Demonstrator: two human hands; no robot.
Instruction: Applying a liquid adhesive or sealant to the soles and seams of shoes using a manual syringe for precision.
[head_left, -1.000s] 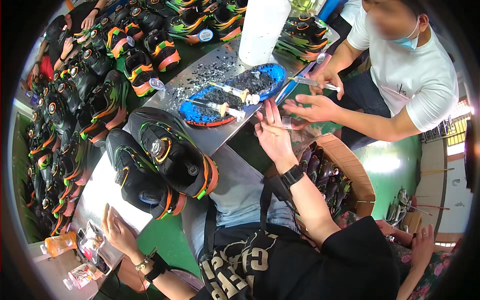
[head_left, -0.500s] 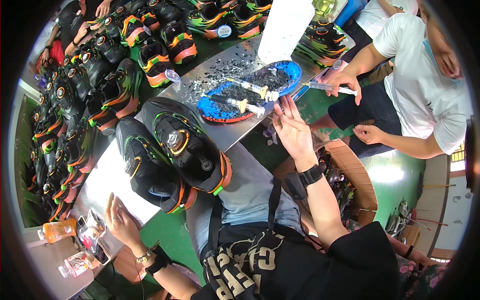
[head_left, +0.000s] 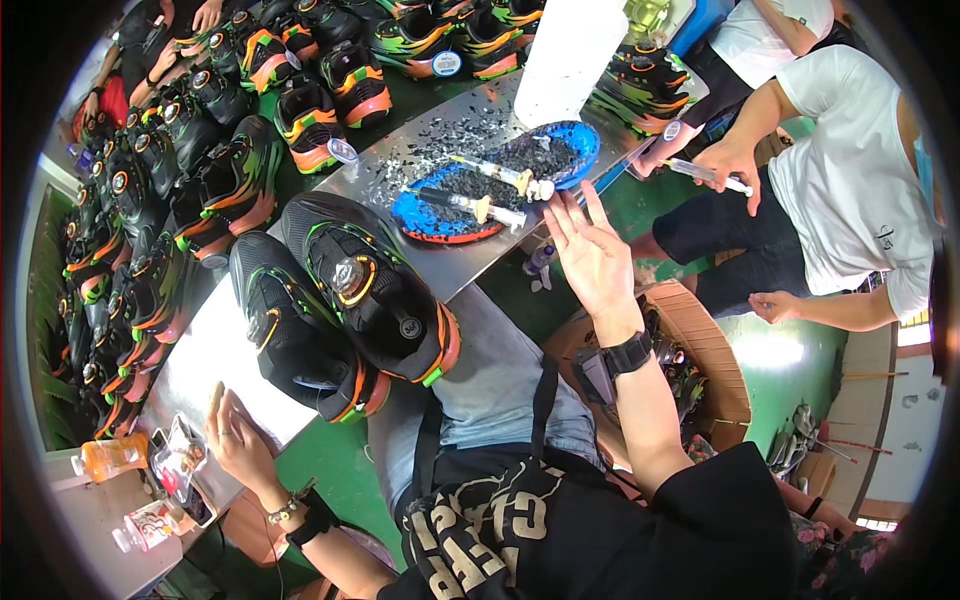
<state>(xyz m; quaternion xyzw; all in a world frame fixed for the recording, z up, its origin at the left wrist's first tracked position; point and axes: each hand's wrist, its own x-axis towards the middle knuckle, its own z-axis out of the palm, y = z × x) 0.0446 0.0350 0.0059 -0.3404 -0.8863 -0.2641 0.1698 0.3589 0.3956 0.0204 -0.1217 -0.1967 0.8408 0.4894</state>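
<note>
A pair of black sneakers with orange and green trim, the left shoe (head_left: 290, 345) and the right shoe (head_left: 385, 300), stands side by side on the metal table (head_left: 310, 205) in front of me. My left hand (head_left: 240, 440) lies at the table edge left of the shoes, fingers stretched out and holding nothing. Beyond the shoes, a blue sole-shaped tray (head_left: 425, 222) is covered in dark flakes. Across it lie a dark-filled syringe (head_left: 452, 199) and a paler syringe (head_left: 505, 175). My right hand (head_left: 598, 262) hovers near their plunger ends, open, palm up.
Many similar sneakers (head_left: 240, 180) crowd the left and far side. A white container (head_left: 565, 65) stands behind the tray. At right, a co-worker's hand holds another syringe (head_left: 690, 170). A carton of shoes (head_left: 715, 360) sits below. Bottles (head_left: 110, 457) and a phone (head_left: 180, 465) lie left.
The co-worker and the syringe in their hand have moved right, away from the table. My right hand has shifted slightly and turned its palm up more. My left hand and the sneakers stay nearly still.
</note>
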